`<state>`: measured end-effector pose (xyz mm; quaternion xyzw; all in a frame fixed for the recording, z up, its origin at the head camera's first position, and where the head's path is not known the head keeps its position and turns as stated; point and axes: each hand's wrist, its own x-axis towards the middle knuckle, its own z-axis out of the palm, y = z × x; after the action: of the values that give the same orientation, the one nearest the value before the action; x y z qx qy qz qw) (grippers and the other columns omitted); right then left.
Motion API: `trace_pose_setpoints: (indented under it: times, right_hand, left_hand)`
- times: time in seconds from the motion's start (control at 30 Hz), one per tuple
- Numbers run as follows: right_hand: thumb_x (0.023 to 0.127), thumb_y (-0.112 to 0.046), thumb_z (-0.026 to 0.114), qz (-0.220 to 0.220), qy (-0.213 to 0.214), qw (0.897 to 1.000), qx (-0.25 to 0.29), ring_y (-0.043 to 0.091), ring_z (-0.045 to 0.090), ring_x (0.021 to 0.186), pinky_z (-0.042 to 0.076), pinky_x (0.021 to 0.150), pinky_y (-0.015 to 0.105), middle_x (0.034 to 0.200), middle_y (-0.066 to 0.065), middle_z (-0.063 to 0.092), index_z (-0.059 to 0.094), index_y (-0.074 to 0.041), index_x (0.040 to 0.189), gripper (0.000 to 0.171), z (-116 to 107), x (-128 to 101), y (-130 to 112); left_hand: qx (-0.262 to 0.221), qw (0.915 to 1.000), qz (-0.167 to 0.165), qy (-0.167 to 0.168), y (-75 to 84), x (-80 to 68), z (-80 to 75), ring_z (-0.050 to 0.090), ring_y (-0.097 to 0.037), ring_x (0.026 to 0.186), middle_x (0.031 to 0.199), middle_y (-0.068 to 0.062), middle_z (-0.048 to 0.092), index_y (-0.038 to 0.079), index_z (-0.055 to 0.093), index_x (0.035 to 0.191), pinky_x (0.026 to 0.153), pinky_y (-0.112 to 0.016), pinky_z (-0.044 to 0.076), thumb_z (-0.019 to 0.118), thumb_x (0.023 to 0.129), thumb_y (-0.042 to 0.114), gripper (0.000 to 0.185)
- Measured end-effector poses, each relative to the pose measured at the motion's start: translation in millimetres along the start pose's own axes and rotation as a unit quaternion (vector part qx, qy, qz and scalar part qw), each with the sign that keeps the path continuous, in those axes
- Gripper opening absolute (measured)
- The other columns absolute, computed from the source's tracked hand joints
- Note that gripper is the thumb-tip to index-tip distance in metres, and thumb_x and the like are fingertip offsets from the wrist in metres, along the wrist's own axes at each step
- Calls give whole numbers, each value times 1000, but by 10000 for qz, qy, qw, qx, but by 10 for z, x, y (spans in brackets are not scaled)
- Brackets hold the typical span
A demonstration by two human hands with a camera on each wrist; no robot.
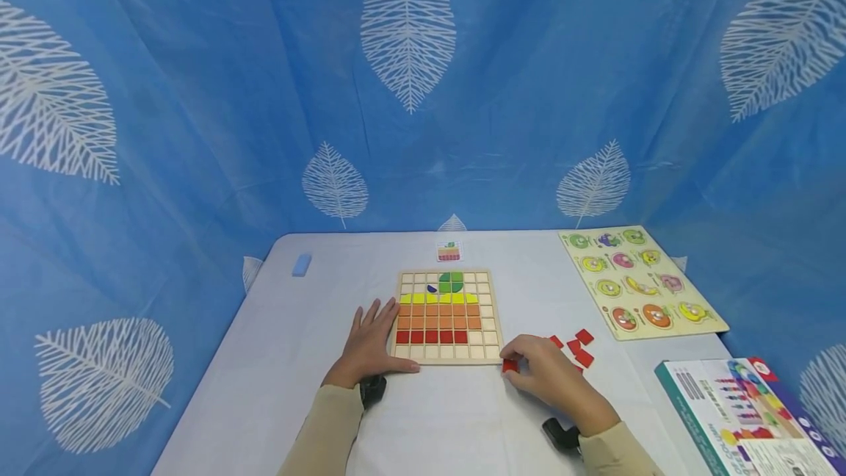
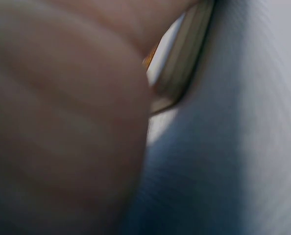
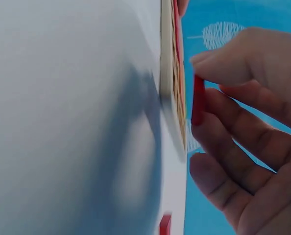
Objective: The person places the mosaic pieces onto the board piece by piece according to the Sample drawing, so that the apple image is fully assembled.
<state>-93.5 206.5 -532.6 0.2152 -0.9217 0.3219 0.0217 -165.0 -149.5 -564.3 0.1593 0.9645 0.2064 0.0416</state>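
Note:
A wooden grid board [image 1: 492,339] lies on the white table, with rows of red, orange and yellow tiles in its cells. Green pieces and a small dark blue piece sit above those rows. Along the board's left edge rests my left hand [image 1: 371,340], fingers spread and thumb near the front left corner. My right hand [image 1: 548,373] pinches a red square tile [image 3: 198,100] between thumb and fingers, beside the board's front right corner. Several loose red tiles [image 1: 584,358] lie just beyond that hand, some partly hidden by it. The left wrist view is mostly blurred hand.
A small picture card [image 1: 449,251] lies behind the board. The blue block [image 1: 301,265] is at the back left. On the right are a fruit puzzle board [image 1: 611,300] and a printed box [image 1: 747,417]. A blue leaf-patterned curtain [image 1: 489,131] surrounds the table.

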Motion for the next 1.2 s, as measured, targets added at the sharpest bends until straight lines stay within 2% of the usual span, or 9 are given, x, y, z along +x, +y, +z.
trace_pose_setpoints:
  times: [0.13, 0.27, 0.5, 0.7, 1.03, 1.2]
  right_hand:
    - [83, -5, 89, -342, 148, 9991, 183, 8, 62, 86, 59, 79, 31, 99, -10, 70, 78, -11, 103, 24, 64, 214, -21]
    - [83, -3, 89, -405, 213, 9984, 320, 9, 63, 86, 59, 78, 30, 100, -7, 71, 77, -9, 104, 24, 155, 396, -24]
    - [85, -4, 88, 8, 108, 9993, 366, 11, 63, 91, 59, 85, 36, 101, -7, 72, 79, -11, 102, 21, 234, 605, -38]
    - [86, -6, 88, 404, -100, 9987, 304, 11, 63, 93, 58, 90, 39, 98, -11, 71, 81, -16, 100, 19, 253, 669, -41]
    - [84, -5, 90, 544, -82, 9977, 407, 10, 64, 91, 58, 89, 39, 96, -12, 72, 81, -16, 100, 22, 283, 700, -47]
    - [84, -6, 90, 506, 160, 9976, 439, 12, 66, 93, 59, 88, 42, 97, -9, 72, 81, -15, 101, 21, 239, 638, -47]
  left_hand:
    - [2, 10000, 26, 44, -5, 14, 3, 13, -35, 159, 170, -8, 31, 12, 36, 165, 125, -60, 1, 82, 60, 82, 135]
    - [27, 10000, 38, 29, 1, 18, 3, 13, -34, 159, 170, -8, 31, 12, 36, 166, 125, -59, 0, 82, 60, 82, 135]
    - [98, 10000, 13, -15, 14, 25, 24, 13, -35, 159, 171, -8, 30, 12, 35, 166, 125, -59, 0, 82, 60, 81, 135]
    - [10, 10000, -9, -4, 25, 7, -8, 13, -36, 158, 170, -9, 31, 11, 36, 165, 125, -60, 1, 84, 60, 80, 135]
    - [13, 10000, -39, 29, -8, 8, 23, 13, -35, 159, 170, -8, 31, 13, 36, 166, 125, -59, 0, 83, 59, 81, 135]
    - [-52, 9999, 3, 100, -19, 17, 33, 14, -35, 158, 170, -9, 32, 13, 36, 165, 125, -60, 0, 83, 58, 82, 136]
